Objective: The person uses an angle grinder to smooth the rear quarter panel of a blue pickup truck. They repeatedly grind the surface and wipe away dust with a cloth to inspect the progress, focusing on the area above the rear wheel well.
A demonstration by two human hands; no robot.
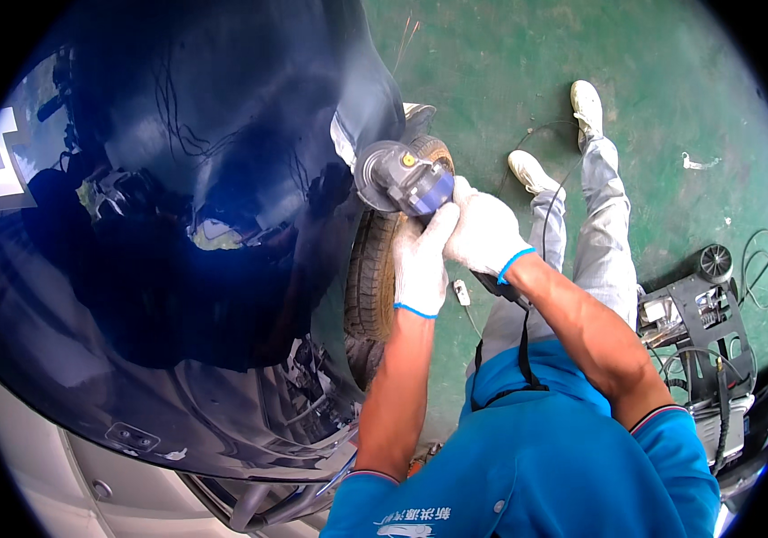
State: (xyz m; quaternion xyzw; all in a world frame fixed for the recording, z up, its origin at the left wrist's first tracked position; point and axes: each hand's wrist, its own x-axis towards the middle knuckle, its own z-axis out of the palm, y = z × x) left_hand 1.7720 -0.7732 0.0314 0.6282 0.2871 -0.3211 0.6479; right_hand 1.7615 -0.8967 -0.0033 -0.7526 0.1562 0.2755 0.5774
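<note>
Both my hands wear white knitted gloves with blue cuffs. They hold an angle grinder [422,186] with a grey head and a blue band. My right hand [487,229] is wrapped round its body, and my left hand [420,269] grips it just below, thumb against the housing. The grinder's disc end sits at the edge of a glossy dark blue car body panel [250,117], beside a pale scuffed patch [342,139]. Whether the disc touches the panel I cannot tell. A tyre [371,269] stands under the panel edge, partly behind my left hand.
A cable runs over the green floor [671,90] near my white shoes [586,108]. A small white socket piece [462,292] on a lead lies near my left wrist. At right stands a wheeled metal machine [698,332] with hoses. Metal tubing [267,511] lies at lower left.
</note>
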